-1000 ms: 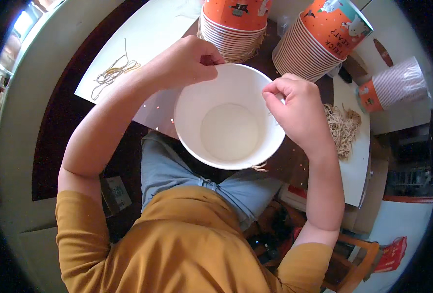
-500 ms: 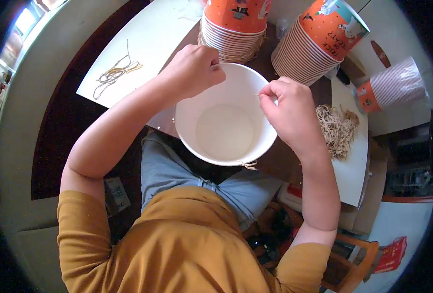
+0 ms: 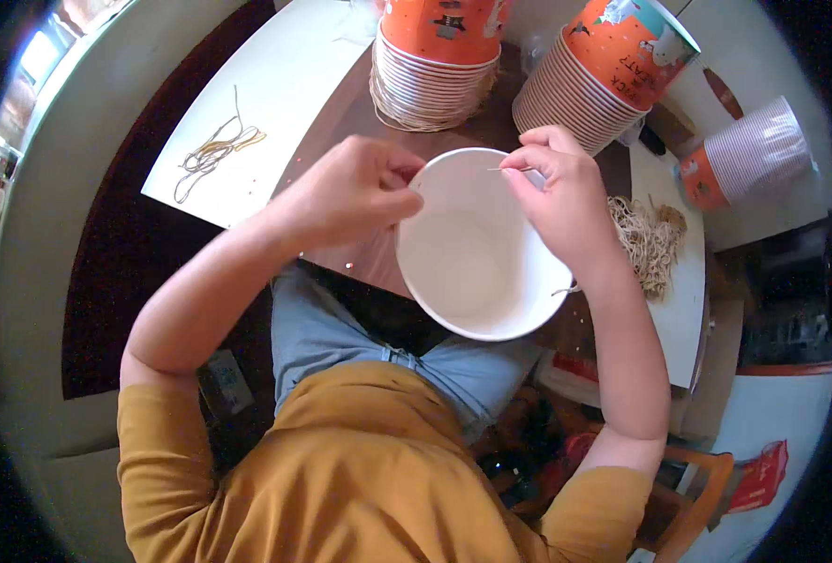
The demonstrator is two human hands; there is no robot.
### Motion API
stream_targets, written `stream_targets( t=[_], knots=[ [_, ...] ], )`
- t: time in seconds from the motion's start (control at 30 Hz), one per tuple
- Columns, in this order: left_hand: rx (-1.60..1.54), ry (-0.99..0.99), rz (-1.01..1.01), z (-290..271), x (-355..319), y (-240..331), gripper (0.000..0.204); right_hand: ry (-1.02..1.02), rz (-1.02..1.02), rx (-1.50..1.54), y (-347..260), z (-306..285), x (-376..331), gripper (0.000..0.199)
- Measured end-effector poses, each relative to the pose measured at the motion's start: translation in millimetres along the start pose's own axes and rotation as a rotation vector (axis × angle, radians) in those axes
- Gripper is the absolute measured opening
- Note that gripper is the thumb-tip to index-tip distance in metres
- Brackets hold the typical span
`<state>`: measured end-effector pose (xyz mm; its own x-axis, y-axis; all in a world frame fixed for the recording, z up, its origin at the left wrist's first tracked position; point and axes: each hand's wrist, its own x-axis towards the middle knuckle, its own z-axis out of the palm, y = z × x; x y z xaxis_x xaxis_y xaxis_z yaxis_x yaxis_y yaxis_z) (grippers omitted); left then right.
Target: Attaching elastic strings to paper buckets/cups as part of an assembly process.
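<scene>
A large paper bucket [image 3: 468, 267], white inside, is tilted with its mouth facing me above my lap. My left hand [image 3: 369, 192] is closed at the bucket's upper left rim, thumb and curled fingers against the edge. At the upper right rim, my right hand [image 3: 561, 183] pinches a thin, pale cord [image 3: 497, 169], whose short end points left across the bucket's mouth. Another bit of cord [image 3: 566, 291] sticks out from the lower right rim, beside my right wrist. The bucket's outer side is hidden.
Stacks of orange printed buckets stand at the back, one stack [image 3: 435, 80] in the middle and another [image 3: 580, 89] to its right. A wrapped stack [image 3: 744, 155] lies far right. Cut cords [image 3: 655, 244] are heaped at right; a loose cord bundle [image 3: 214, 155] lies on the white board [image 3: 275, 75].
The bucket has shifted right and turned, carrying the cord at its rim from the bottom round to the lower right. My left hand has moved lower and slightly left; my right hand has risen slightly.
</scene>
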<state>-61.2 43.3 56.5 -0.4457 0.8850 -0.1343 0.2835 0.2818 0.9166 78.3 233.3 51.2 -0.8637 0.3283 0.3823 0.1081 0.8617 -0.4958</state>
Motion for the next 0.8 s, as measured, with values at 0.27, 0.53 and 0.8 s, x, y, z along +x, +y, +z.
stream_targets(
  t=[0.27, 0.53, 0.8],
  knots=[
    [-0.529, 0.003, -0.162, 14.9, -23.5, -18.6, 0.031, -0.193, 0.116, 0.273, -41.0, 11.5, -15.1, 0.011],
    [-0.299, 0.053, -0.026, 15.4, -17.2, -28.9, 0.024, -0.294, 0.306, 0.345, -37.3, 28.3, -8.6, 0.012],
    [-0.209, 0.062, -0.008, 14.9, -14.4, -26.0, 0.023, -0.265, 0.31, 0.36, -40.7, 34.2, -5.8, 0.012]
  ],
)
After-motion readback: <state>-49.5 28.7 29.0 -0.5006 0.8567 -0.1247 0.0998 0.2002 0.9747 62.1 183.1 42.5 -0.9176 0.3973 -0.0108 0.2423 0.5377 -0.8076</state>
